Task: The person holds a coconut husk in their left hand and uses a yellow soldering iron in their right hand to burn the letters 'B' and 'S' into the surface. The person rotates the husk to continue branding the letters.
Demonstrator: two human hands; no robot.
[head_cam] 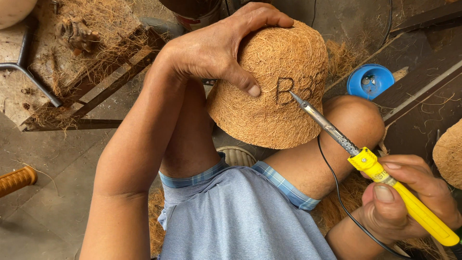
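Over a fibre-strewn floor [43,212], left hand [211,48] gripped the coir pot [269,106] firmly while right-hand fingers [385,192] pinched the soldering iron [365,161], best guided slowly.

Left hand [219,45] spread palm-down, thumb and fingers gripping, forearm extended from below. Right hand [409,197] at lower right, fingers curled closed in a pen-like grip.
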